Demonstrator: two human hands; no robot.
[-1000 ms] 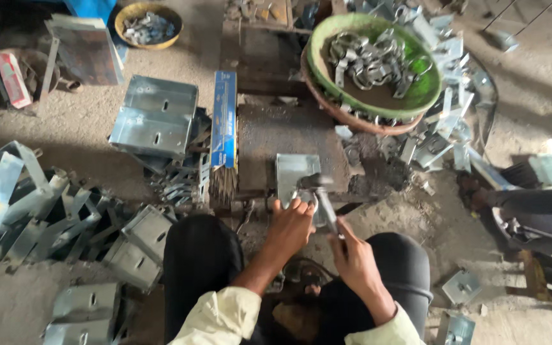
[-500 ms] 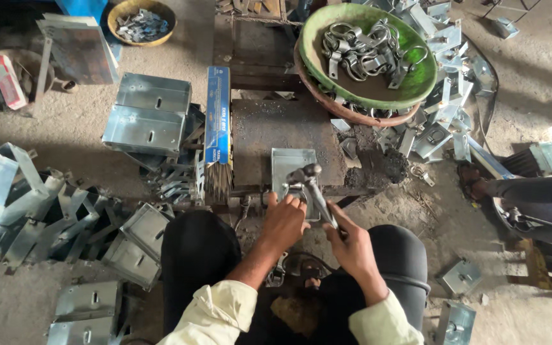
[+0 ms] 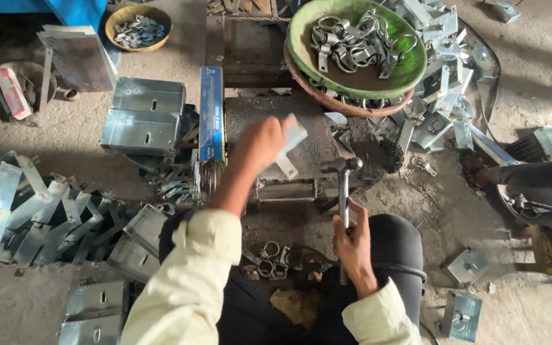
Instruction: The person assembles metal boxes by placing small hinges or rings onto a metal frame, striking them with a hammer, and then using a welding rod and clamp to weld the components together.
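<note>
Presently mid-cycle at the steel work block (image 3: 269,121). Left hand (image 3: 260,144) lifted above the block, fingers closed on a small bent sheet-metal piece (image 3: 291,144) (blurred, so exact shape hard to tell), piece at about 3 o'clock of the hand and clear of the block surface. Right hand (image 3: 352,246) wrapped round the lower shaft of a hammer (image 3: 343,191), head resting low at the block's 5 o'clock corner, not raised. Hands well apart.

Judged step: swapping the piece on the block between blows. To do it well:
- seat the piece flat and square on the block before lifting the hammer; no striking on a rocking part
- keep left fingertips at the piece's far edge, out from under the head
- hold the hammer low on the shaft as now, for swing and control
- keep the striking spot free of the dark grit lying at 3 o'clock of the block

Around: green bowl (image 3: 301,38) of metal clamps at 1 o'clock, folded galvanised boxes (image 3: 142,118) at 10 o'clock, long blue carton (image 3: 211,112) just beside the block at 9 o'clock, loose brackets (image 3: 46,217) at 8 o'clock. Another person's leg (image 3: 538,176) at 3 o'clock, apart.
</note>
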